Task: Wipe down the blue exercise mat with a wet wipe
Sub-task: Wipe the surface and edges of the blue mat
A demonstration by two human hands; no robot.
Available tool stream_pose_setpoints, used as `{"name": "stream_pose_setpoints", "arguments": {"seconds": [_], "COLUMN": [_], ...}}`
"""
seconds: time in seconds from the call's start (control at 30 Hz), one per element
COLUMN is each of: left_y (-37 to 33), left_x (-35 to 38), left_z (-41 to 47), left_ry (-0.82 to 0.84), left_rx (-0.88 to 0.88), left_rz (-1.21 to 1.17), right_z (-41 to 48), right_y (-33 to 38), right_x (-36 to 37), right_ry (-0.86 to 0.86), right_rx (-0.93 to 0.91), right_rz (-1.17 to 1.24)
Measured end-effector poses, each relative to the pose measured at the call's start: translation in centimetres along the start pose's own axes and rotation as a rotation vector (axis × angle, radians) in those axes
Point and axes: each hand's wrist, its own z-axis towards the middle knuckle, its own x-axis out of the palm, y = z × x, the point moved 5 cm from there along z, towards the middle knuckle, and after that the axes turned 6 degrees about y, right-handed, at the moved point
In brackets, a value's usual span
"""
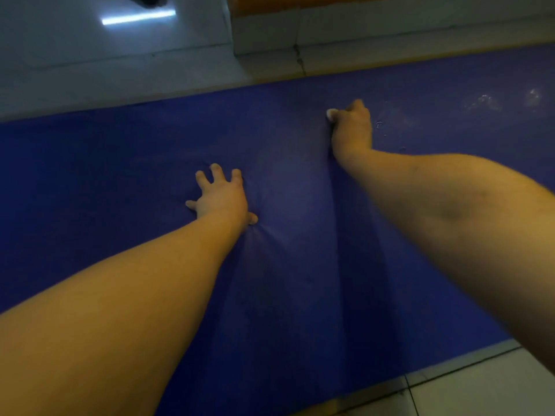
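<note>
Blue foam exercise mat (285, 265) lies flat on a white tiled floor (480, 391) and runs left to right across the whole view. Dark grout lines show on the tiles at the mat's near right edge.

Left hand (220, 196) is pressed palm-down near the mat's middle, fingers spread. Its grip holds nothing. The mat dimples and wrinkles around the palm. A long raised crease (333, 220) runs from the near edge toward the right hand.

Right hand (351, 130) sits close to the mat's far edge. Its grip is curled tight round a small bunched white wet wipe (331, 113), held down on the mat. Only a bit of the wipe sticks out at the fingers' left side.

Shiny wet streaks (483, 102) are on the mat toward the far right edge, right of the wiping hand.

Beyond the far edge there is more pale floor on the left, with a bright light reflection (138, 17). On the right is a low white tiled step (390, 28) with a crack down its face and an orange band (300, 1) above it. The room is dim and the frame is slightly blurred.
</note>
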Motion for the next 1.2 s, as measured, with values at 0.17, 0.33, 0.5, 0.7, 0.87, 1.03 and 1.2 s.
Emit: {"name": "stream_pose_setpoints", "arguments": {"seconds": [0.17, 0.33, 0.5, 0.7, 0.87, 1.03, 1.2], "left_y": [0.1, 0.1, 0.0, 0.2, 0.1, 0.2, 0.1], "left_x": [0.0, 0.0, -0.2, -0.1, -0.1, -0.2, -0.1], "left_z": [0.1, 0.2, 0.2, 0.2, 0.1, 0.3, 0.4], "left_ry": [-0.003, -0.005, -0.002, 0.003, -0.001, -0.001, 0.006], "left_rx": [0.0, -0.006, -0.014, 0.005, 0.009, 0.002, 0.002], "left_rz": [-0.019, -0.018, -0.015, -0.015, -0.006, -0.008, -0.022], "right_z": [-4.1, -12.8, -12.2, -6.7, 0.0, -4.2, -12.0], "right_y": [1.0, 0.7, -0.5, 0.0, 1.0, 1.9, 1.4], "right_x": [5.3, 10.6, 10.3, 8.4, 5.4, 9.4, 12.4], "right_ry": [0.036, 0.264, 0.463, 0.461, 0.314, 0.307, 0.421], "right_rx": [-0.304, -0.694, -0.69, -0.588, -0.291, -0.379, -0.589], "right_rz": [-0.685, -0.78, -0.991, -0.978, -1.021, -0.975, -0.959]}}
